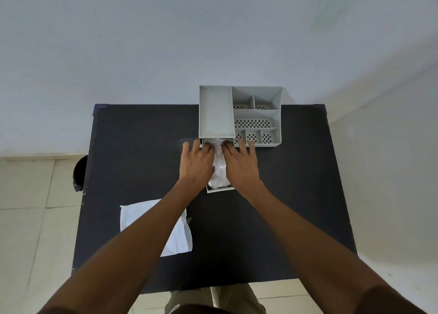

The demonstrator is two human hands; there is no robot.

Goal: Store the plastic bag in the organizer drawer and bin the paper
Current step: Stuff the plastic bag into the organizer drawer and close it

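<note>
A grey desk organizer (216,109) stands at the back of the dark table. Its drawer (220,190) is pulled out toward me. A crumpled clear plastic bag (219,169) lies inside the drawer. My left hand (195,162) and my right hand (239,164) rest side by side on the bag with fingers spread, pressing it down; their fingertips reach under the organizer's front edge. A white sheet of paper (180,235) lies flat on the near left of the table, partly hidden by my left forearm.
The dark table (284,207) stands against a pale wall. A black round bin (79,171) sits on the tiled floor by the table's left edge. The organizer's right half has several perforated compartments (253,123).
</note>
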